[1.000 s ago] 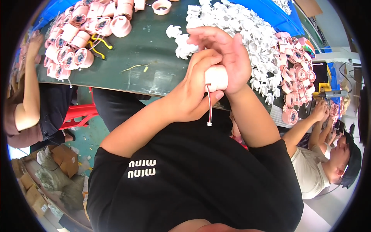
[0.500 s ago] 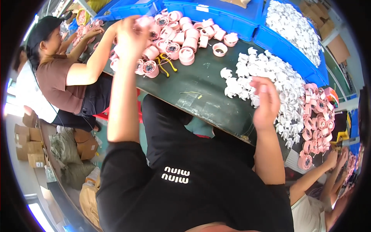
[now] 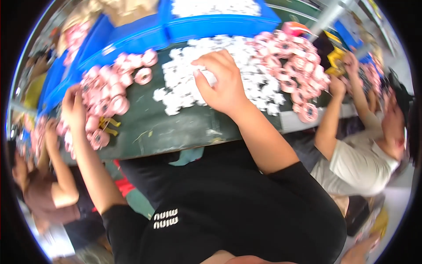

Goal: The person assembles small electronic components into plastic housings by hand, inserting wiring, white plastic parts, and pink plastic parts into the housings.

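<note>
My left hand (image 3: 74, 108) is at the left edge of a heap of pink ring-shaped plastic housings (image 3: 103, 90). Its fingers are bent and blurred, and whether they grip a housing is hidden. Over a pile of small white plastic parts (image 3: 178, 90) is my right hand (image 3: 224, 83), thumb and fingers curved around a white plastic part (image 3: 209, 78). Yellow-handled pliers (image 3: 110, 125) lie at the near side of the pink heap. To the right of the white pile is a second heap of pink housings (image 3: 290, 66), with dark centres.
Blue bins (image 3: 211, 27) line the far side of the dark green table (image 3: 162, 132); one holds more white parts. A person in brown (image 3: 52, 193) works at the left. Another, in a light shirt (image 3: 362, 165), reaches toward a yellow tool (image 3: 336, 59) at the right.
The view has swung to the right. My left hand has come down to the left side of the pink heap. My right hand has moved over the white pile and closed around a part.
</note>
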{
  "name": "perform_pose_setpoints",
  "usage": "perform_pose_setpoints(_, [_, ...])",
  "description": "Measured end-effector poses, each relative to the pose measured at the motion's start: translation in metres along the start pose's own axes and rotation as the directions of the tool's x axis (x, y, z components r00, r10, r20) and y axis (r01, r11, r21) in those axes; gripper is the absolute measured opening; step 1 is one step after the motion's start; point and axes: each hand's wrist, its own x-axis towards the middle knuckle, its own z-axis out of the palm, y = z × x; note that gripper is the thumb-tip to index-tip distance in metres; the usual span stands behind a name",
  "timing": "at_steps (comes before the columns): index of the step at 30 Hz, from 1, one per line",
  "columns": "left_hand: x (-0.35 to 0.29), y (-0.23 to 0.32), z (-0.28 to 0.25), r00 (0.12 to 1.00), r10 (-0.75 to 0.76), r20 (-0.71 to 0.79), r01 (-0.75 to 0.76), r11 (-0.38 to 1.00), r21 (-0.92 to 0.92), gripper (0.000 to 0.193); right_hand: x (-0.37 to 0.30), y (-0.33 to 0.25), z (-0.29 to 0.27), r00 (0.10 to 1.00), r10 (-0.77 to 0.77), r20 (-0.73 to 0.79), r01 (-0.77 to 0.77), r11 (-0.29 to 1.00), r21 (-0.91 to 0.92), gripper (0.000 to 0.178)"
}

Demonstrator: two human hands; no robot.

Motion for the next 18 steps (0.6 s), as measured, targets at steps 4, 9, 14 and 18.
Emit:
perform_pose_setpoints(4, [-0.092,0.138,0.039,0.938,0.211,0.276,-0.094,0.918,-0.385,0.015,0.014,0.06,-0.091,0.975,0.201,-0.097,-0.211,0.691,-0.691,0.033])
perform_pose_setpoints(9, [-0.147,0.186,0.098,0.859,0.419,0.294,-0.141,0.745,-0.652,0.017,0.026,0.112,-0.171,0.5,0.866,-0.021,-0.429,0.226,-0.875,0.035])
perform_pose_setpoints(14, [-0.179,0.16,0.155,0.948,0.291,0.127,-0.115,0.687,-0.718,0.018,0.022,0.136,-0.138,0.434,0.899,0.056,-0.408,0.252,-0.877,0.051])
perform_pose_setpoints(18, [-0.182,0.15,0.153,0.935,0.333,0.123,-0.165,0.713,-0.681,0.02,0.031,0.125,-0.137,0.542,0.83,-0.13,-0.552,0.235,-0.8,0.06])
